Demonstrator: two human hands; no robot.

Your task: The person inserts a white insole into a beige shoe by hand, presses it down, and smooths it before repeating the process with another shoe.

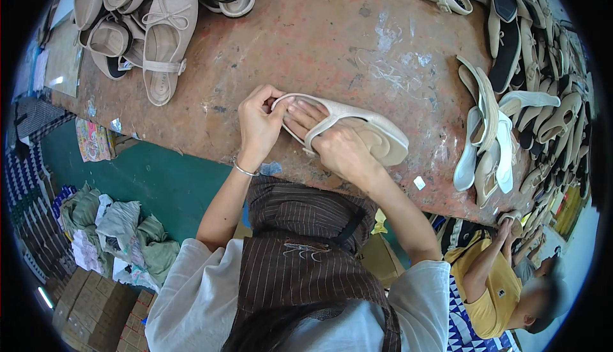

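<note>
A beige strapped flat shoe (377,140) is at the near middle of the worktable, its opening facing up. My left hand (258,123) is closed, pinching the rim at the shoe's left end between thumb and fingers. My right hand (343,149) reaches under the strap (321,127) from the right. Its fingers are stretched out and lie flat against the inside of the shoe, near the left hand. The right thumb is hidden. A pale insole with curved lines shows at the shoe's right end.
Several beige bow flats (171,20) crowd the table's far left. White and beige shoe parts (488,135) lie at the right, beside a long heap of shoes (565,103). Another person in a yellow top (491,275) works beyond. The brown table's near edge (198,154) meets my apron (306,275).
</note>
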